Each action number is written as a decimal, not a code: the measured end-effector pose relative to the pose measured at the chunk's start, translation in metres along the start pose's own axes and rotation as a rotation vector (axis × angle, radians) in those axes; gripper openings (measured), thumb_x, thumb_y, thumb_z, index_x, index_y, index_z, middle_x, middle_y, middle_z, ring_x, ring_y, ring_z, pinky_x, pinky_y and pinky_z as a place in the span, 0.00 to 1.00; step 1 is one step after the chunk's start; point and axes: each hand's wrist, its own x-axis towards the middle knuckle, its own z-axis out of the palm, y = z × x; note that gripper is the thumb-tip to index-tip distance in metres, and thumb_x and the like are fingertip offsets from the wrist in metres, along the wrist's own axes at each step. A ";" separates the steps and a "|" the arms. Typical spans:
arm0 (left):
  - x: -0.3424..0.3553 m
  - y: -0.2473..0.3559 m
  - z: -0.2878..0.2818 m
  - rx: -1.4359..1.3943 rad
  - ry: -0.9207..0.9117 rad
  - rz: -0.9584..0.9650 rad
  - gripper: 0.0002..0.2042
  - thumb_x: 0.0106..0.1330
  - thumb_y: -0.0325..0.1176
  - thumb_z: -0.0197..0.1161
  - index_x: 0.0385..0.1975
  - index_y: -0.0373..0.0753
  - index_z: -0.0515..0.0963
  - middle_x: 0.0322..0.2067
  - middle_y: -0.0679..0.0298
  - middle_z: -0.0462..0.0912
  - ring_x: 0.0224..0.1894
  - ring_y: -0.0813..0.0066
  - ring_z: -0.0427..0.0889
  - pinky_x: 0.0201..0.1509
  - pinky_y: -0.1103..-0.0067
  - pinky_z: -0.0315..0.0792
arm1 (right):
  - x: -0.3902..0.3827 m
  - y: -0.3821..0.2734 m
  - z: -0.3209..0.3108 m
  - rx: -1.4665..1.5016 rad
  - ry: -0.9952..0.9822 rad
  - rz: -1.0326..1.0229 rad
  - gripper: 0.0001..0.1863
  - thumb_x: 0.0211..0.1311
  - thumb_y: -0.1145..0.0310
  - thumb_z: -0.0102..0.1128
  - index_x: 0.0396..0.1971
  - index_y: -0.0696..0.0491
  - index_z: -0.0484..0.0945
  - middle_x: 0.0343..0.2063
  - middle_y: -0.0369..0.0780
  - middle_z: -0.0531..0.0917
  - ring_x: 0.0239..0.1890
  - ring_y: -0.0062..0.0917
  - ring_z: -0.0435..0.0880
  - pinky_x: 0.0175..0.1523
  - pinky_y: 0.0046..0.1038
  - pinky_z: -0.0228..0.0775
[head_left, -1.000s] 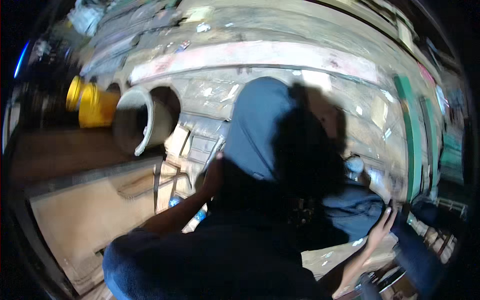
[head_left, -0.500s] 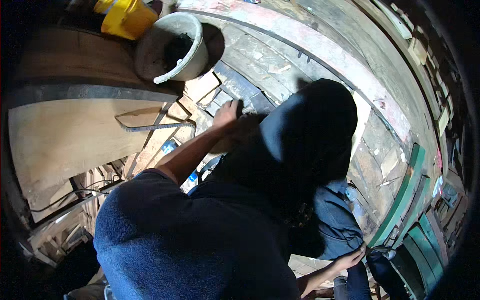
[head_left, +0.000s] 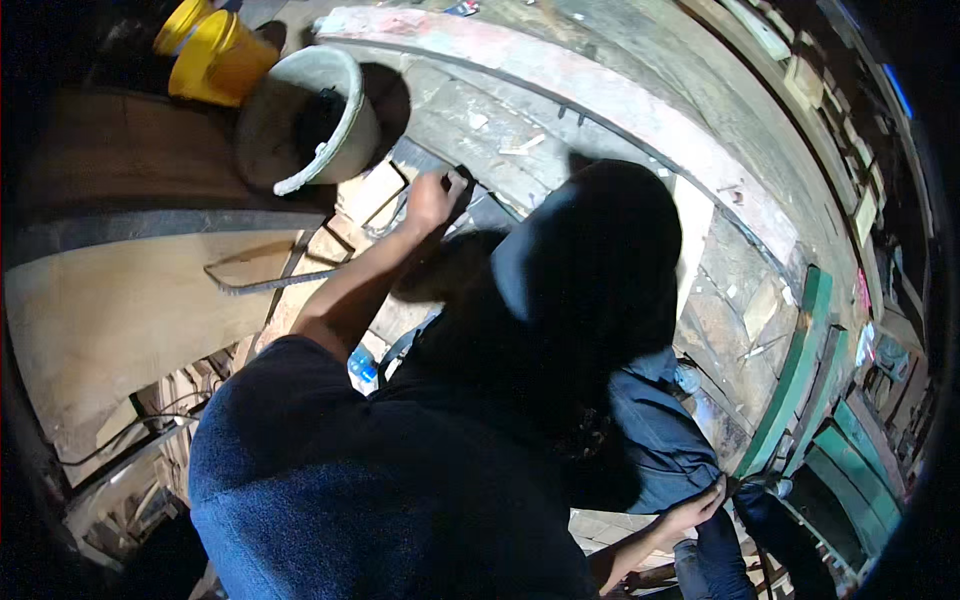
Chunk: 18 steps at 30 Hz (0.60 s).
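The left hand [head_left: 432, 200] reaches far ahead, fingers curled shut around a dark flat tool [head_left: 462, 192] whose end pokes out to the right of the fist, over stacked wooden blocks [head_left: 370, 195]. Just left of it stands a pale bucket [head_left: 305, 120], with a yellow container [head_left: 215, 55] farther left. The right hand [head_left: 690, 515] hangs low at the near right, fingers loosely bent against dark blue cloth [head_left: 660, 440]; whether it actually grips the cloth cannot be told. A bent metal rod [head_left: 260, 283] lies on the plywood sheet [head_left: 110, 320] at the left.
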 end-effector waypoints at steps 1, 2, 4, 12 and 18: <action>0.016 0.017 0.006 0.033 -0.010 -0.034 0.13 0.60 0.41 0.59 0.27 0.36 0.78 0.28 0.46 0.79 0.34 0.46 0.79 0.37 0.63 0.72 | 0.004 0.007 -0.002 0.017 -0.027 -0.067 0.21 0.69 0.64 0.40 0.48 0.66 0.74 0.48 0.50 0.77 0.52 0.37 0.74 0.60 0.33 0.60; 0.031 0.034 0.010 0.035 -0.020 0.024 0.15 0.60 0.43 0.58 0.27 0.35 0.78 0.28 0.45 0.79 0.34 0.45 0.78 0.38 0.61 0.71 | 0.005 0.013 -0.003 0.044 -0.031 -0.050 0.20 0.69 0.65 0.40 0.47 0.66 0.74 0.48 0.50 0.77 0.51 0.37 0.73 0.60 0.33 0.59; 0.074 0.037 0.039 0.093 -0.043 0.104 0.17 0.57 0.42 0.61 0.37 0.34 0.75 0.36 0.45 0.78 0.42 0.46 0.76 0.46 0.61 0.70 | 0.005 0.013 -0.004 0.077 -0.017 -0.034 0.20 0.69 0.65 0.40 0.47 0.66 0.73 0.47 0.49 0.77 0.51 0.37 0.73 0.59 0.33 0.59; 0.191 0.163 0.063 0.524 -0.134 0.239 0.44 0.45 0.51 0.71 0.60 0.37 0.57 0.56 0.46 0.64 0.60 0.47 0.62 0.62 0.56 0.56 | 0.005 0.032 -0.009 0.055 0.050 0.011 0.19 0.68 0.66 0.42 0.46 0.65 0.75 0.47 0.47 0.78 0.50 0.33 0.74 0.59 0.31 0.61; 0.251 0.167 0.064 0.913 -0.503 0.660 0.68 0.26 0.49 0.80 0.68 0.44 0.36 0.63 0.43 0.53 0.65 0.40 0.53 0.66 0.53 0.49 | 0.018 0.016 0.009 0.065 0.027 0.007 0.15 0.66 0.69 0.44 0.41 0.65 0.76 0.41 0.43 0.80 0.44 0.28 0.76 0.55 0.28 0.63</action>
